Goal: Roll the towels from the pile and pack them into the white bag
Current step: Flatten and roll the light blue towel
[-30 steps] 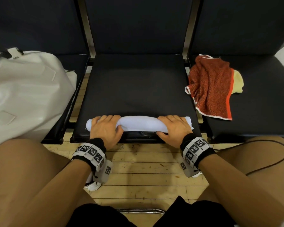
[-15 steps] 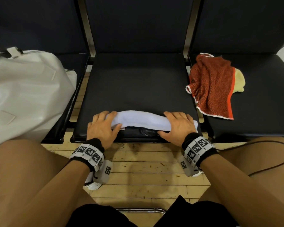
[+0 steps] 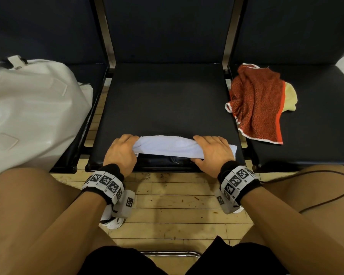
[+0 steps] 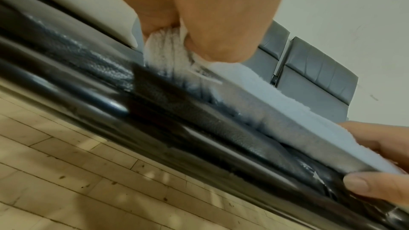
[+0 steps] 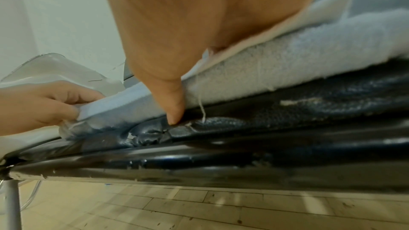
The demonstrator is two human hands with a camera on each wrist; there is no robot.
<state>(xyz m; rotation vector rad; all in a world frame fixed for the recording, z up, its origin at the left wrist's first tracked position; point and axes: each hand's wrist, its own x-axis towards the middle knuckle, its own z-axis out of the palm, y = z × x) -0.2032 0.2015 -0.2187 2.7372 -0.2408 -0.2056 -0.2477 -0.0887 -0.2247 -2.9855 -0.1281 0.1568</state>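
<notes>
A pale blue-white towel [image 3: 167, 145] lies as a loosely rolled, flattish band across the front edge of the middle black seat [image 3: 167, 96]. My left hand [image 3: 121, 151] pinches its left end between thumb and fingers [image 4: 199, 24]. My right hand [image 3: 213, 151] holds the right part, fingers over the top and thumb [image 5: 175, 104] at the front edge. A short piece of towel sticks out past the right hand. The white bag [image 3: 28, 108] sits on the left seat. The pile, a red towel [image 3: 256, 102] over a yellow one [image 3: 290, 96], lies on the right seat.
Three dark seats stand in a row with metal posts between them. The front of the middle seat has torn upholstery [image 5: 146, 135]. My knees flank a strip of wooden floor [image 3: 167, 205]. A thin black cable [image 3: 326, 199] runs over my right thigh.
The towel has gone from a tight roll to a flatter, wider band and shifted slightly back and to the right. My left hand has moved out to grip its left end.
</notes>
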